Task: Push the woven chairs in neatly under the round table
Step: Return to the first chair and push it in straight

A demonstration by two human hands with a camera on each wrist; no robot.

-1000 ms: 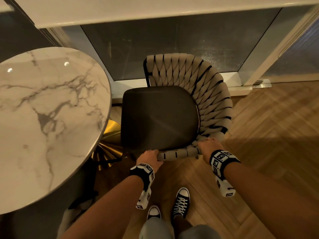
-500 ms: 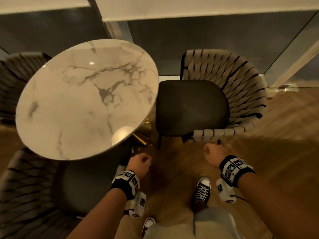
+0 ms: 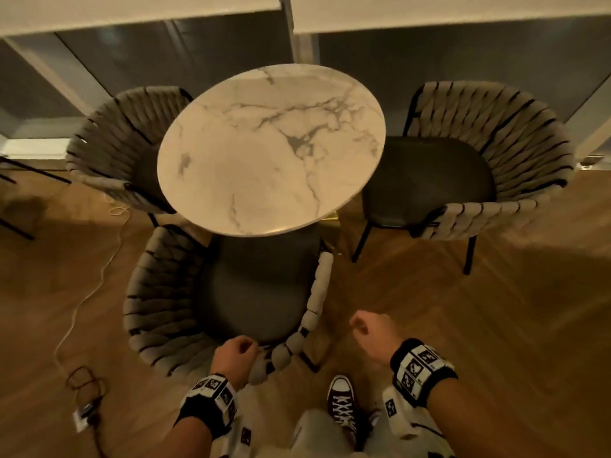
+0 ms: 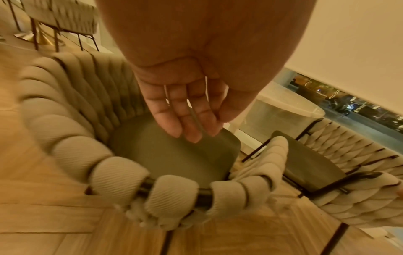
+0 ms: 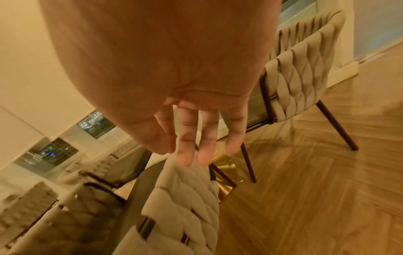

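Hands [image 3: 235, 352] off side chair [image 3: 489, 153]; writing unreadable.

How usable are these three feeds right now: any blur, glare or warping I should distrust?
Head view: dim amber light, wide-angle bowing at the edges, soft glare on the round white marble table. Left wrist view: motion-smeared woven beige chair, left hand sharper. Right wrist view: heavily blurred floor and chairs, right hand fills the frame.
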